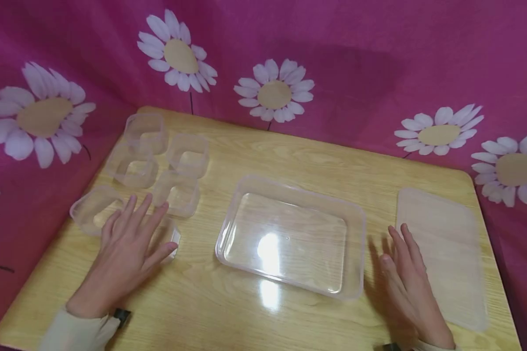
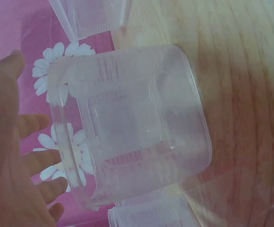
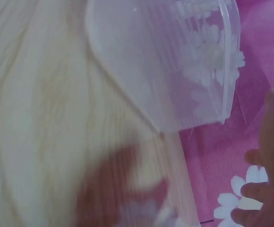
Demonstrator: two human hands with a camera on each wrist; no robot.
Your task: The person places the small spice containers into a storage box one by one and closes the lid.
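Observation:
My left hand (image 1: 125, 248), its fingers spread, hovers over a small clear plastic container (image 1: 173, 239) that it partly hides. In the left wrist view, the small container fills the middle, beside the fingers (image 2: 33, 124). At the table's centre lies a large clear rectangular box (image 1: 355, 258), uncovered and with nothing inside. To its right my right hand (image 1: 410, 287) is raised with extended fingers, holding nothing. In the right wrist view, the box's corner (image 3: 141, 71) is apart from that hand. A flat translucent lid (image 1: 450, 263) lies just beyond the right hand.
Several more small clear containers stand at the left, including one by the left fingertips (image 1: 90, 214) and one at the back corner (image 1: 144, 127). The wooden table (image 1: 263, 146) meets a pink cloth with daisies (image 1: 342, 63) behind it. Light glares off the box's bottom.

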